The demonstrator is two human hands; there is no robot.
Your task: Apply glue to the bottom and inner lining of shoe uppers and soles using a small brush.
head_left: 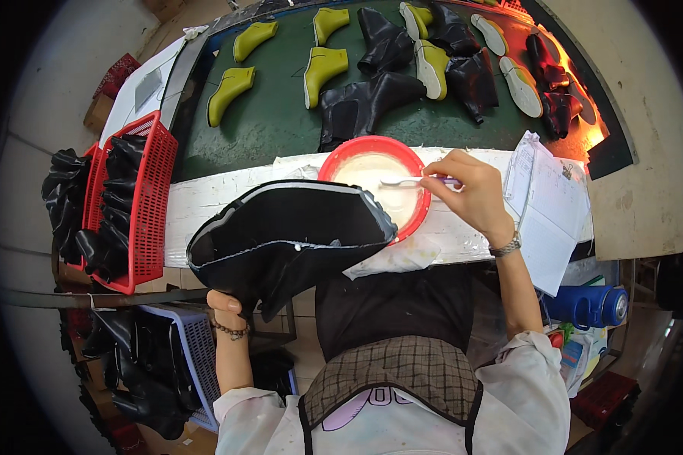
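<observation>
My left hand point(226, 305) grips a black boot upper point(281, 265) from below, most of the fingers hidden behind it. The upper is turned so its open underside faces up, with a pale strip along the edge. Between the fingertips of my right hand point(469, 189) is a thin brush point(404, 181), its tip over a red bowl point(419, 159) of creamy white liquid, probably glue. The toe end of the upper overlaps the bowl's lower left rim.
A green conveyor belt point(273, 106) carries yellow-green lasts point(328, 72) and black boot uppers point(379, 98), with a red glow at right. Red baskets point(152, 205) and a blue-grey crate point(193, 364) of uppers stand left. Papers point(546, 220) and a blue bottle point(588, 305) lie right.
</observation>
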